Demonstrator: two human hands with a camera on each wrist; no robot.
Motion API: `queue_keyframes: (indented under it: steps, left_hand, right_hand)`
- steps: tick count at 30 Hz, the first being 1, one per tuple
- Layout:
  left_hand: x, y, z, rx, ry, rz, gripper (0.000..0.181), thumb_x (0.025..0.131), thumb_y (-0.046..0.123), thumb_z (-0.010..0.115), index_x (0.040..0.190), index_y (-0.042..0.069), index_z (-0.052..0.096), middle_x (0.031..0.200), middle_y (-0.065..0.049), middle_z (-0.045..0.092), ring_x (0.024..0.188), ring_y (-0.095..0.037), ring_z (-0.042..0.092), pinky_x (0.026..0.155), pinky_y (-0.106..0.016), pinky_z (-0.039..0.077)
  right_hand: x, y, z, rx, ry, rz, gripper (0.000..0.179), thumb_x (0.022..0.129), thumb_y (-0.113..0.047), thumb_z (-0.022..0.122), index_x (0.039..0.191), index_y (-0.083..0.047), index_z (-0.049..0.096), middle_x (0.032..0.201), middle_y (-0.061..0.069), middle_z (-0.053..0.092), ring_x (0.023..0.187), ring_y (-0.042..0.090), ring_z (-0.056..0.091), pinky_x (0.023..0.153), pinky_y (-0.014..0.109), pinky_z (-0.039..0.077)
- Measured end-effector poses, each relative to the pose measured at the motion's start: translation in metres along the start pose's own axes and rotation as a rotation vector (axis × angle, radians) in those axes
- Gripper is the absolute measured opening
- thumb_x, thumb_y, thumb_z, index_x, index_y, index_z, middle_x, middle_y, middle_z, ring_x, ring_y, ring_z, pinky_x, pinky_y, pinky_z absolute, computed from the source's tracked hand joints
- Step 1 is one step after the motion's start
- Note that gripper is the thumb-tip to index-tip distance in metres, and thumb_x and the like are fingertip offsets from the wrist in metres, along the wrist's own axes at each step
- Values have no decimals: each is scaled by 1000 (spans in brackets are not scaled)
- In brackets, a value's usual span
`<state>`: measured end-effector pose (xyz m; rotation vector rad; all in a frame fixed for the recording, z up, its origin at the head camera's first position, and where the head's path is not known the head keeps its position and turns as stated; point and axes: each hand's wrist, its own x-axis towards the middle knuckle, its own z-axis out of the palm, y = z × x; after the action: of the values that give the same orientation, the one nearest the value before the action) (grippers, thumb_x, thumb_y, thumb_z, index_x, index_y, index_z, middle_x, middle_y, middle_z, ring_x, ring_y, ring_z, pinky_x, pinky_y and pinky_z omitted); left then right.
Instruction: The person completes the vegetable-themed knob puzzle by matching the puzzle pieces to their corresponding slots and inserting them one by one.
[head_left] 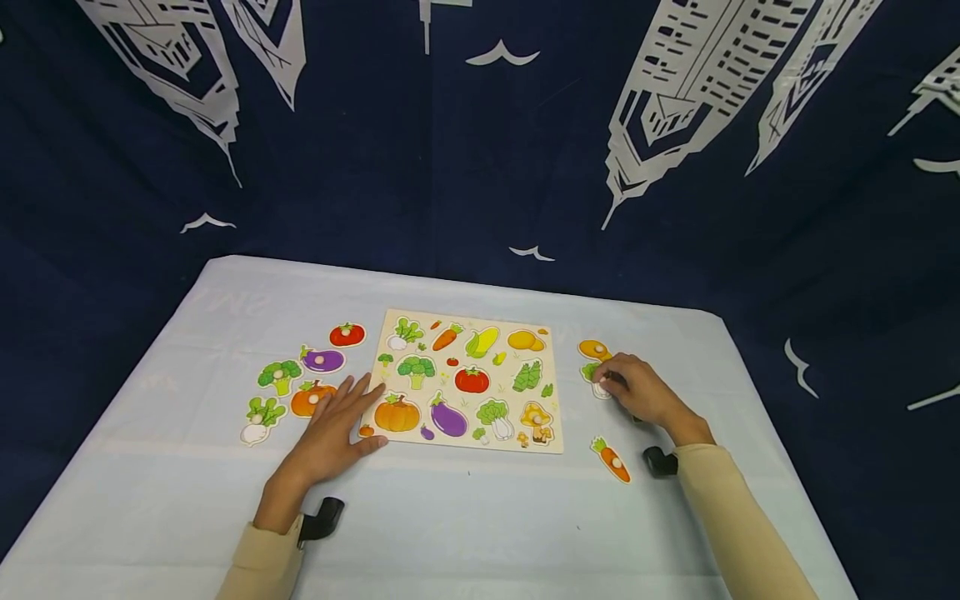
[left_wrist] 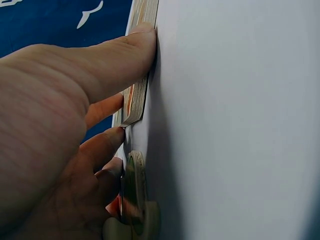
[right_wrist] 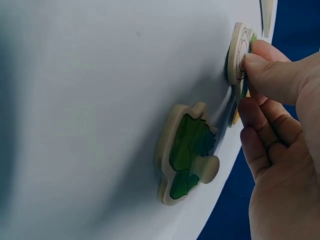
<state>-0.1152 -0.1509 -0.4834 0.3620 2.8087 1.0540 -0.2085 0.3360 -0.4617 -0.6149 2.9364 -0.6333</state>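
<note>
A wooden vegetable puzzle board (head_left: 431, 432) lies on the table, printed with vegetable pictures. My left hand (head_left: 327, 433) rests at its lower left corner, fingers spread, the thumb against the board's edge in the left wrist view. At the board's right, my right hand (head_left: 641, 390) pinches a bok choy piece (head_left: 587, 372) between thumb and forefinger; its knob is hidden by the fingers. Just beyond is a yellow-orange oval piece (head_left: 593, 349). A green knobbed piece (right_wrist: 187, 155) lies below the right hand, mostly hidden in the head view. Nearer the front lies a carrot piece (head_left: 612, 460).
Left of the board lie several knobbed pieces: a tomato (head_left: 347, 335), an eggplant (head_left: 323, 360), a broccoli (head_left: 280, 377), a pumpkin (head_left: 309, 400) and a turnip (head_left: 257, 421). A white cloth covers the table (head_left: 480, 525). Behind it hangs a dark blue patterned curtain (head_left: 375, 183).
</note>
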Motion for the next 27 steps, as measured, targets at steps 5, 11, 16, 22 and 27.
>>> queue_keyframes:
  steps: [5,11,16,22,27]
  left_hand:
    - [-1,0,1,-2,0,2,78,84,20,80,152,7,43,163,-21,26,153,-44,12,122,-62,1]
    - [-1,0,0,-1,3,2,78,84,20,80,152,7,42,163,-21,26,153,-44,12,122,-62,1]
    - [0,1,-1,1,7,2,78,84,20,80,152,7,43,163,-21,26,153,-44,12,122,-62,1]
    - [0,1,-1,-5,9,8,78,84,20,80,151,6,43,163,-21,27,153,-45,12,122,-63,1]
    - [-1,1,0,-5,12,9,78,84,20,80,151,6,44,163,-21,27,152,-45,13,121,-63,1]
  right_hand:
    - [-4,-1,-2,-1,6,9,17,92,2,66,102,-12,71,108,8,68,96,24,58,90,47,49]
    - [-4,-6,-3,10,8,0,17,92,2,67,101,-13,70,109,8,68,100,25,59,92,48,49]
    - [-3,-11,-2,2,6,-9,17,93,1,66,102,-12,71,111,8,68,102,25,60,94,48,49]
    - [-4,-13,-3,9,26,-3,16,92,1,67,101,-13,70,108,7,67,99,25,59,91,47,50]
    - [-5,-16,-2,21,21,-7,17,93,1,67,101,-13,70,109,5,68,100,23,59,92,46,49]
